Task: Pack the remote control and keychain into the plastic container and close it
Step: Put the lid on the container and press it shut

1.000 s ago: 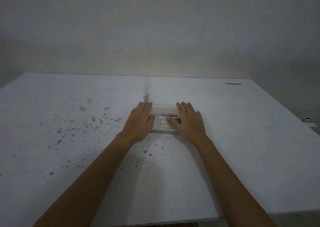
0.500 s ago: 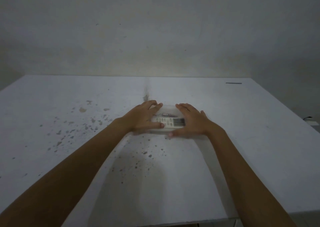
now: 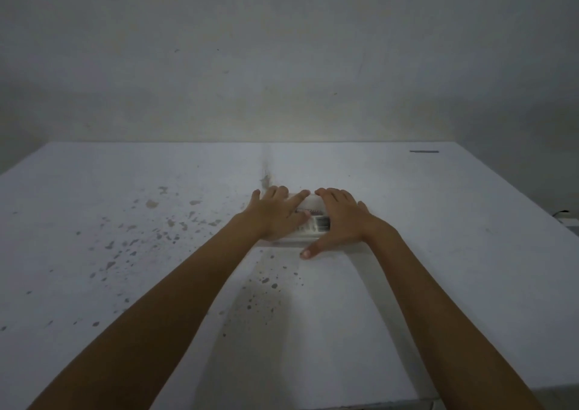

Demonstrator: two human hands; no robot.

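Plastic container (image 3: pixel 308 203) under both flattened hands (image 3: pixel 279 214)

- The plastic container (image 3: pixel 308 204) looks clear to milky, its lid faintly glossy.
- The remote control (image 3: pixel 316 224) inside looks like pale matt plastic (with one small grey glassy window).
- The table (image 3: pixel 438 253) is white, matt and smooth, flecked with dark specks.
- The wall (image 3: pixel 282 65) is dull, slightly mottled plaster.
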